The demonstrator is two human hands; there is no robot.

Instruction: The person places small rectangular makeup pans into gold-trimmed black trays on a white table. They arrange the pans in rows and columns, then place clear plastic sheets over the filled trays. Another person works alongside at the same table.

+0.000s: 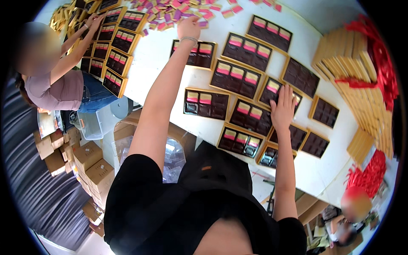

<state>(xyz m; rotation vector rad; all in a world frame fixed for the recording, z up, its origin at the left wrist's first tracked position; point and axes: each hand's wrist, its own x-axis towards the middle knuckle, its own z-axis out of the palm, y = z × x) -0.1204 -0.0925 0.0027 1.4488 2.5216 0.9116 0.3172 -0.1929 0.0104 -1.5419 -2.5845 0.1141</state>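
Observation:
My left hand (189, 29) reaches out to the near edge of a loose pile of small pink, gold and purple wrapped pieces (170, 12). Its fingers are curled together, and what they hold, if anything, is hidden. Below that wrist sits a dark-insert tray (202, 59) with pink-and-gold pieces in its upper row. My right hand (283, 109) lies with fingers stretched out over another gold-edged tray (268, 90), partly covering it and the pieces in it. Around it are several similar trays, such as a tray with three pieces (236, 77) and an unfilled tray (301, 77).
Stacked gold-edged boxes (346, 55) and red ribbons (374, 168) line the table's right side. A co-worker (59, 85) handles trays at the left, beside rows of filled trays (117, 61). Cardboard boxes (95, 170) and a clear plastic bin (91, 123) stand below the white table (157, 91).

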